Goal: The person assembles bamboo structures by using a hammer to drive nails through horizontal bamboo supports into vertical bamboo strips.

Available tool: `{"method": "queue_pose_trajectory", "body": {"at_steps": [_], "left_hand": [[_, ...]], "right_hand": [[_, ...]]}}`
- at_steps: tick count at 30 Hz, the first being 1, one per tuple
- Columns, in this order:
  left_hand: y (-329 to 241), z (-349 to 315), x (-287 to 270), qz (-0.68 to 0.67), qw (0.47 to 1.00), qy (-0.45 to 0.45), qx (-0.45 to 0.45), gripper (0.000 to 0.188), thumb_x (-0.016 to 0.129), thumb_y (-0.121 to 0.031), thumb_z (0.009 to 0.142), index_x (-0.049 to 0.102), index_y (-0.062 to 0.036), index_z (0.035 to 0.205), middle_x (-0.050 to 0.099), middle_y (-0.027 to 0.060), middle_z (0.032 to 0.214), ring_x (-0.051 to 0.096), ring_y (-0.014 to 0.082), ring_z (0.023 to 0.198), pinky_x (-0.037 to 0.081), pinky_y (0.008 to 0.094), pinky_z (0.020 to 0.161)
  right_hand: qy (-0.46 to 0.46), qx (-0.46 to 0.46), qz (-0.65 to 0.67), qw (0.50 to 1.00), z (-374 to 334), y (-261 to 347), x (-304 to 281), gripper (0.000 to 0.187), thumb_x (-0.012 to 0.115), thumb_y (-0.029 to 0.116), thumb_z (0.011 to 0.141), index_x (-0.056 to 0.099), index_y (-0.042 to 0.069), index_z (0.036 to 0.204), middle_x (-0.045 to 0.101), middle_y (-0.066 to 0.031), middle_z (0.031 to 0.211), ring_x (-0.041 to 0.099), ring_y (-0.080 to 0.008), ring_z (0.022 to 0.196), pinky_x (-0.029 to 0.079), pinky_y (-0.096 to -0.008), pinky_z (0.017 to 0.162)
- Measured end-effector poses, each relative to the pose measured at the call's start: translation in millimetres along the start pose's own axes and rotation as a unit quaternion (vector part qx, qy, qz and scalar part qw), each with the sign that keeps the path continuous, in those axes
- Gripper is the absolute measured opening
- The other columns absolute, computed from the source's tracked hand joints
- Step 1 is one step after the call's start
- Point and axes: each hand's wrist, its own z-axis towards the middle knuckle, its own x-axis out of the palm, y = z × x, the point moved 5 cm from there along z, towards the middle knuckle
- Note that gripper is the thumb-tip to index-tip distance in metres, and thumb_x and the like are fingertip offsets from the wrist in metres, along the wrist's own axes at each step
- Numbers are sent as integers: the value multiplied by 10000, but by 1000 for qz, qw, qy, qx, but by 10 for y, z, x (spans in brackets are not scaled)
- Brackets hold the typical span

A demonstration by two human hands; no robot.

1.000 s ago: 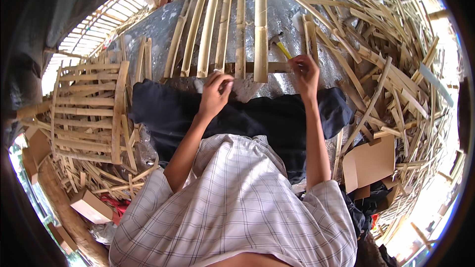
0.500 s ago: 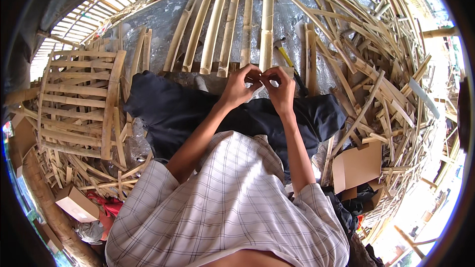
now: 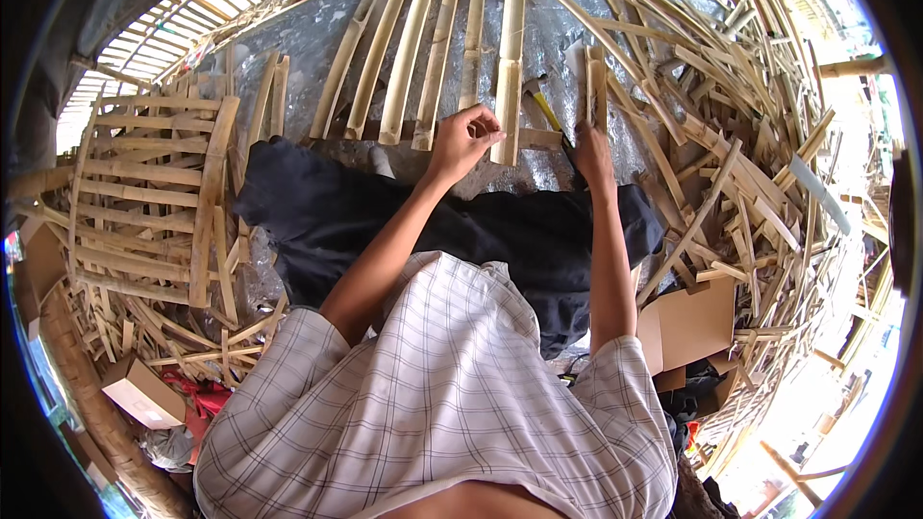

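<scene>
Split bamboo pieces (image 3: 409, 58) lie side by side, pointing away from me, their near ends on a crosswise bamboo strip (image 3: 540, 138). The rightmost bamboo piece (image 3: 509, 106) reaches closest to me. My left hand (image 3: 466, 142) is beside its near end, thumb and fingertips pinched together; whatever is between them is too small to make out. To the right lies a hammer (image 3: 548, 108) with a yellow and black handle. My right hand (image 3: 593, 156) is closed around the black grip, its fingertips partly hidden.
Dark cloth (image 3: 452, 231) covers my legs. A slatted bamboo frame (image 3: 144, 202) is at the left. Loose bamboo strips (image 3: 740, 163) pile up at the right, with a cardboard box (image 3: 687, 327) nearer me. Grey sheeting (image 3: 288, 38) lies under the split pieces.
My right hand has left the bamboo's near end and moved right to the hammer grip. My left hand stays pinched near the bamboo, slightly lower. The view has shifted slightly.
</scene>
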Motion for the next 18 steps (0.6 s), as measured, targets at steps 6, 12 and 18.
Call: {"method": "queue_pose_trajectory", "body": {"at_steps": [6, 12, 18], "left_hand": [[146, 78, 157, 63, 998, 21, -19, 136, 828, -85, 830, 708, -43, 879, 729, 28, 816, 632, 99, 685, 511, 280, 652], [209, 10, 116, 74, 997, 11, -10, 133, 820, -60, 831, 711, -25, 897, 712, 38, 794, 626, 98, 685, 499, 283, 648], [169, 42, 146, 74, 997, -11, 25, 127, 826, -69, 842, 721, -31, 904, 690, 5, 775, 566, 63, 670, 468, 258, 624]], "right_hand": [[108, 0, -46, 993, -74, -130, 488, 335, 622, 76, 903, 526, 19, 1219, 667, -277, 973, 679, -498, 947, 551, -579, 852], [97, 170, -36, 980, 35, 180, -178, 275, 573, 127, 857, 671, 13, 1087, 720, -284, 1023, 680, -489, 993, 537, -559, 866], [27, 74, 162, 984, -170, 206, -634, 326, 649, 243, 878, 651, -47, 1025, 638, -244, 770, 664, -356, 745, 483, -480, 693]]}}
